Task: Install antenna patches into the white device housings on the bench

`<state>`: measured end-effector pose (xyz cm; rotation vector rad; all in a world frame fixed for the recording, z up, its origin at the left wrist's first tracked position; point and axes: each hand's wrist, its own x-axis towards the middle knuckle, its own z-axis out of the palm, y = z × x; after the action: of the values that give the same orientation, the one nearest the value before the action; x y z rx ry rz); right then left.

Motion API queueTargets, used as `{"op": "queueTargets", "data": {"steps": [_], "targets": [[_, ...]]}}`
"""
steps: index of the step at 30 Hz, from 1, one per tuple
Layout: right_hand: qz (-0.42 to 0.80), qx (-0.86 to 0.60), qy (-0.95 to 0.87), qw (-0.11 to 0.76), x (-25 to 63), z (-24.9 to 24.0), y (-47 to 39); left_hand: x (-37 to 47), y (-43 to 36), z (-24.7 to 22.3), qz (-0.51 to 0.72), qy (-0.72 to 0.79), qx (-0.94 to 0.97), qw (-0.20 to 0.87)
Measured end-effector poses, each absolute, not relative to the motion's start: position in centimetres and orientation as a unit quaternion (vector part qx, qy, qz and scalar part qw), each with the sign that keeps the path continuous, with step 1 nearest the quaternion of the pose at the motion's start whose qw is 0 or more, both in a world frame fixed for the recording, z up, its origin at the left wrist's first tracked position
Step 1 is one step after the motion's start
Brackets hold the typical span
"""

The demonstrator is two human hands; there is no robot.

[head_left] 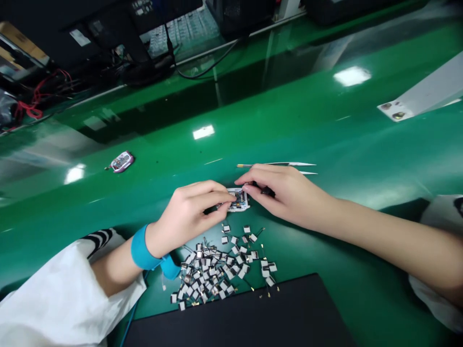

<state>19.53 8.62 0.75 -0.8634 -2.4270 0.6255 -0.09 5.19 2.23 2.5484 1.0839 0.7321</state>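
Observation:
A small white-framed device with an exposed circuit board (239,201) sits between my two hands. My left hand (195,202) grips its left side, with fingertips and thumb closed over that edge. At the upper right corner of the frame, my right hand (285,190) has thumb and index finger drawn together. Whatever lies between those fingertips is too small to make out; something dark shows under the curled fingers. Just behind the right hand are metal tweezers (302,164), partly hidden by it. Nearer to me spreads a pile of small white-and-black parts with short cables (211,272).
A similar device with a purple edge (122,162) lies to the left on the green table (173,159). A black mat (231,323) is at the front. A white bracket (415,96) stands at right. Monitors, a keyboard (188,29) and cables line the back. A blue wrist strap (143,248) circles my left wrist.

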Motion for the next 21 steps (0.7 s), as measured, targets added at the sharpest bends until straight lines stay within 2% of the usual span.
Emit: {"op": "queueTargets", "data": {"steps": [6,21], "targets": [[0.219,-0.291,-0.905,0.218,20.3,0.4,7.9,-0.3,4.6,2.0,0.211,0.355,0.907,0.083],[0.211,-0.27,-0.913,0.223,20.0,-0.5,8.0,0.0,4.2,2.2,0.179,0.338,0.923,0.049]]}}
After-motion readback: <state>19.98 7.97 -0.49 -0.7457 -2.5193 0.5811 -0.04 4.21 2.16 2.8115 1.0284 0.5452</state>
